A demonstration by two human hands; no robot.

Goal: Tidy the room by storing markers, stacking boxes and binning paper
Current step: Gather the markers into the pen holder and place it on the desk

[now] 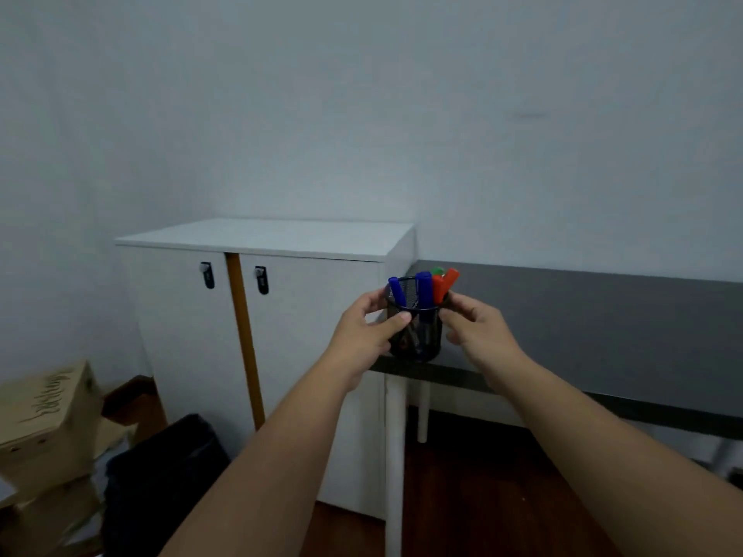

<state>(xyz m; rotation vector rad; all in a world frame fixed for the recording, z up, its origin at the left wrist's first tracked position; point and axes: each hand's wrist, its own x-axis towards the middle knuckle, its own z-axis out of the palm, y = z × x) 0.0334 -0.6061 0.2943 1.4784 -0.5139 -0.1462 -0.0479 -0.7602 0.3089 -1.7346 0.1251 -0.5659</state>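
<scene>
A black mesh pen cup (418,335) stands at the left corner of the dark grey table (583,323). Several markers (424,289) stick up out of it, with blue, red and green caps. My left hand (368,335) grips the cup's left side, thumb across the front near the rim. My right hand (476,329) holds the cup's right side, fingers at the rim. Cardboard boxes (44,428) are piled at the lower left. Beside them stands a black bin (161,476).
A white two-door cabinet (273,315) with two black latches stands left of the table, against the wall. An orange strip runs down between its doors. The table's white legs (396,436) stand on a dark wooden floor.
</scene>
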